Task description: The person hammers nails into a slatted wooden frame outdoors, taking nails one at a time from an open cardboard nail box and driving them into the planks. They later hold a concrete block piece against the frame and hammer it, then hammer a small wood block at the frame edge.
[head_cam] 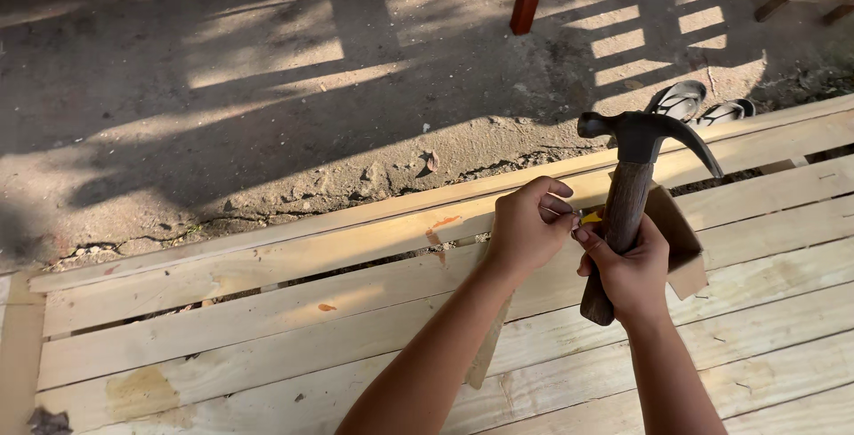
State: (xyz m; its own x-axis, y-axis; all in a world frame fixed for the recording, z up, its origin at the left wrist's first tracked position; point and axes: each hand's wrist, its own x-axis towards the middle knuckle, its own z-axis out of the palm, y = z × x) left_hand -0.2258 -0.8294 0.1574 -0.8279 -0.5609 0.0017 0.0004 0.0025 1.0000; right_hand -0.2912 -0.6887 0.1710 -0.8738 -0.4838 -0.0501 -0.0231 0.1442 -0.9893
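Gripping 1 hammer, 2 hands: right hand, left hand.

A slatted wooden platform on dirt ground bears a cardboard piece.

The hammer in my right hand has a dark, matt metal head and a worn brown wooden handle with rough grain. The slats beneath are pale, bare sawn wood, unvarnished, with orange stains. The piece of cardboard is brown and dull. The ground is coarse, cracked concrete.
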